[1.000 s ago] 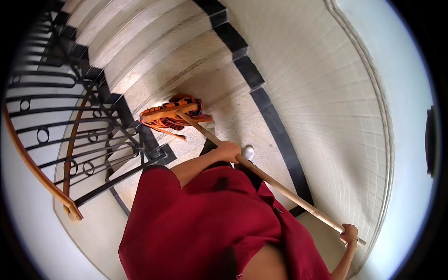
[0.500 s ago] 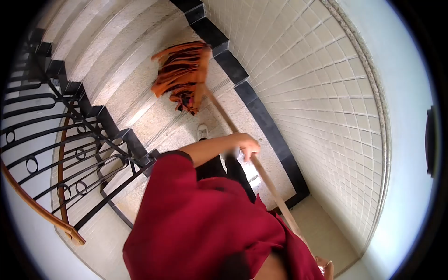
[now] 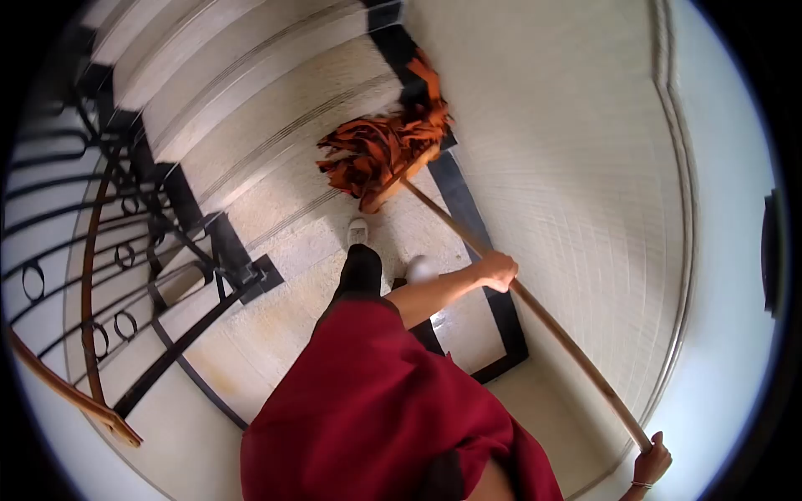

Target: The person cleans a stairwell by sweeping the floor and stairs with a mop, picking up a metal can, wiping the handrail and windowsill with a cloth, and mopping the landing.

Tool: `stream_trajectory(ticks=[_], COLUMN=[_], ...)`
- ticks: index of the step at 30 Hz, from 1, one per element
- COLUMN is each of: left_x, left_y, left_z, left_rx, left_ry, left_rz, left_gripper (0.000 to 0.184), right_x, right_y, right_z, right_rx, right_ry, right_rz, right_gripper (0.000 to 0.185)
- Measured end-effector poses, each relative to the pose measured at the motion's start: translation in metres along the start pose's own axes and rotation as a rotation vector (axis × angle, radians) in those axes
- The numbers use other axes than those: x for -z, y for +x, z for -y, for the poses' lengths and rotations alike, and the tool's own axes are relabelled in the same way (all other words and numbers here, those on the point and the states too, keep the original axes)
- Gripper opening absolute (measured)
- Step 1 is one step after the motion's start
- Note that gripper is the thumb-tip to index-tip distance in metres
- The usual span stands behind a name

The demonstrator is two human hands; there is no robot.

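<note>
A mop with a long wooden handle [image 3: 576, 346] slants from the lower right up to its head. The mop head [image 3: 380, 154], made of orange-brown and black cloth strips on a wooden bar, lies over a step by the wall, some strips against the dark border. My left hand [image 3: 499, 271] is closed round the handle partway along, its arm reaching across my front. At the handle's upper end, low on the right, my right hand [image 3: 653, 457] grips it, with a bracelet on the wrist.
Pale stone stairs [image 3: 276, 108] climb away at the upper left. A black metal railing [image 3: 125, 250] with a wooden handrail [image 3: 75, 392] stands on the left. The tiled wall [image 3: 551, 167] rises close on the right. My shoe [image 3: 357, 231] is on the floor below the mop head.
The mop head has swung right toward the wall and turned, its strips bunching up. Both hands have moved right with the handle, the right hand now coming fully into view.
</note>
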State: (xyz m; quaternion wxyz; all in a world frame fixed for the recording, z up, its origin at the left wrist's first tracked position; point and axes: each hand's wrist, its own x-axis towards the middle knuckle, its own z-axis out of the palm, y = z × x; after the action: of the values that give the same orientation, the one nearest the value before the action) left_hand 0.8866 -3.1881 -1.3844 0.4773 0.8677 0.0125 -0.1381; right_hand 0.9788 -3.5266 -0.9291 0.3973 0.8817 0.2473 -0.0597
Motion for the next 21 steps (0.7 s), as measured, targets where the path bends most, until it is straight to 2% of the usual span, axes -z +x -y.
stream_trajectory(ticks=[3,5,6,7,9,12,13,14,15,16,17,19,21], left_x=[0.011,0.037,0.039,0.039,0.037,0.018,-0.01,0.003,0.016,0.01,0.001,0.01,0.023], left_y=[-0.041,-0.094,-0.116,-0.136,-0.182,-0.269,-0.288,-0.321,-0.349,-0.372,-0.387,-0.395,-0.375], left_z=[0.023,0.032,0.042,0.056,0.089,0.154,0.191,0.194,0.192,0.203,0.208,0.19,0.17], left_rx=[0.108,0.182,0.227,0.269,0.409,0.606,0.609,0.658,0.776,0.792,0.802,0.801,0.741], left_ry=[-0.039,-0.056,-0.076,-0.096,-0.069,-0.02,0.053,0.029,0.019,0.036,0.053,0.049,0.096], left_rz=[-0.06,-0.126,-0.207,-0.289,-0.425,-0.709,-0.936,-0.984,-0.905,-1.006,-1.101,-1.104,-1.026], left_gripper=[0.016,0.018,0.015,0.014,0.014,0.013,0.014,0.015,0.008,0.009,0.012,0.013,0.013], right_x=[0.012,0.061,0.073,0.091,0.105,0.144,0.162,0.181,0.196,0.203,0.205,0.205,0.197], right_y=[0.087,0.105,0.113,0.133,0.177,0.206,0.203,0.192,0.179,0.17,0.163,0.146,0.138], right_z=[-0.012,0.024,0.033,0.052,0.112,0.228,0.27,0.31,0.342,0.366,0.376,0.364,0.322], right_rx=[0.203,0.338,0.337,0.328,0.493,0.737,0.841,0.927,1.007,1.05,1.087,1.03,0.959], right_ry=[-0.069,-0.284,-0.239,-0.294,-0.019,-0.074,-0.082,-0.035,0.015,0.017,0.019,0.01,0.077], right_rz=[0.033,-0.077,-0.098,-0.029,-0.219,-0.539,-0.638,-0.738,-0.833,-0.894,-0.95,-0.944,-0.884], right_gripper=[0.018,0.008,0.011,0.014,0.021,0.027,0.029,0.026,0.023,0.02,0.018,0.027,0.023])
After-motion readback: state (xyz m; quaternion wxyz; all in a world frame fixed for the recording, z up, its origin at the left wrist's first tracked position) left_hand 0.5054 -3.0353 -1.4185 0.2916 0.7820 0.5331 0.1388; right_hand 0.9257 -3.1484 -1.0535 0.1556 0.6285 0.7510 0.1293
